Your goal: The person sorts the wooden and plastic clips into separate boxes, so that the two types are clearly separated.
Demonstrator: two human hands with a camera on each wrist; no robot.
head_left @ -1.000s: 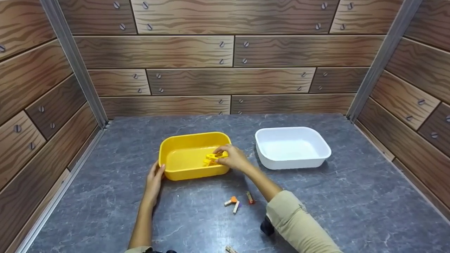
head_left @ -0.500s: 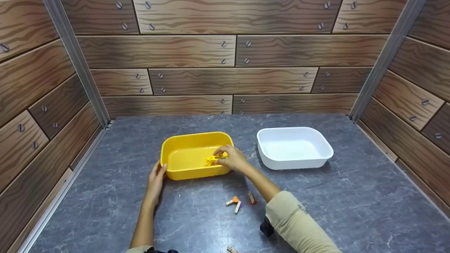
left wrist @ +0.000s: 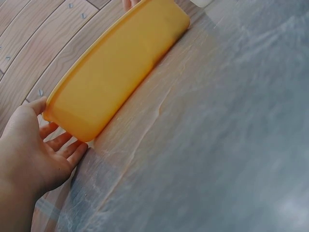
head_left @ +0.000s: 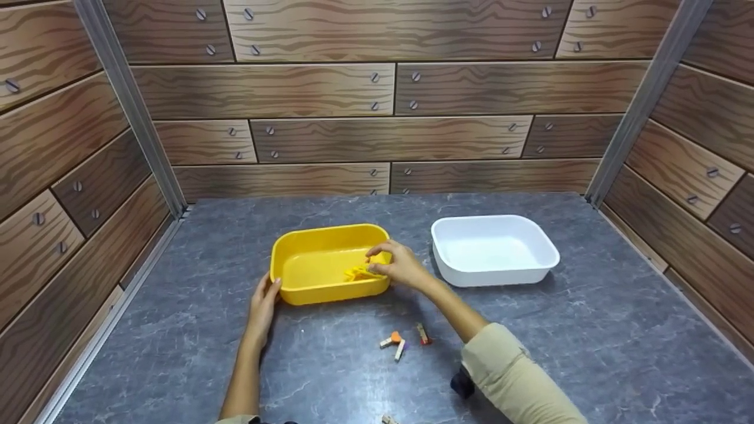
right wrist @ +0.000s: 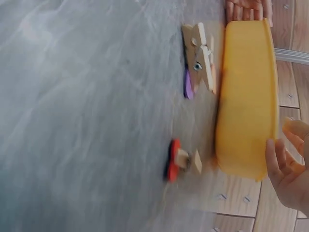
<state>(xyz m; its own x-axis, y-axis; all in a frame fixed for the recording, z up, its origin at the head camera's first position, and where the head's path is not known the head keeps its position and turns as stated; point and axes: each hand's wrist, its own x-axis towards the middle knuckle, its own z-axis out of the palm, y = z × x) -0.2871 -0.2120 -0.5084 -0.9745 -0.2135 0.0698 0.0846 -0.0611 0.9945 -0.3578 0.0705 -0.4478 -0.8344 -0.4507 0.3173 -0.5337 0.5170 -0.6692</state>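
Note:
My left hand (head_left: 263, 303) holds the left end of a yellow plastic tub (head_left: 330, 292). In the left wrist view its thumb lies at the rim and its fingers against the outer wall. Over the tub's right end is my right hand (head_left: 400, 265), its thumb and fingertips apart. Yellow clothespins (head_left: 357, 273) lie in a small heap on the tub floor below those fingers, partly hidden by the hand. The right wrist view shows the fingers (right wrist: 275, 159) at the rim, with the tub's inside hidden behind its wall.
A white tub (head_left: 500, 278) stands to the right. In front of the yellow tub lie wooden clothespins, one with an orange heart (head_left: 395, 337), one with purple (right wrist: 189, 84), one with red (head_left: 423, 334). Another wooden clothespin (head_left: 389, 419) lies at the near edge. Wood-patterned walls (head_left: 324, 88) enclose the table.
My right hand pinched a yellow clothespin inside the tub earlier; now its fingers have spread and shifted slightly right, and the clothespin is down among the yellow ones. My left hand stays at the tub.

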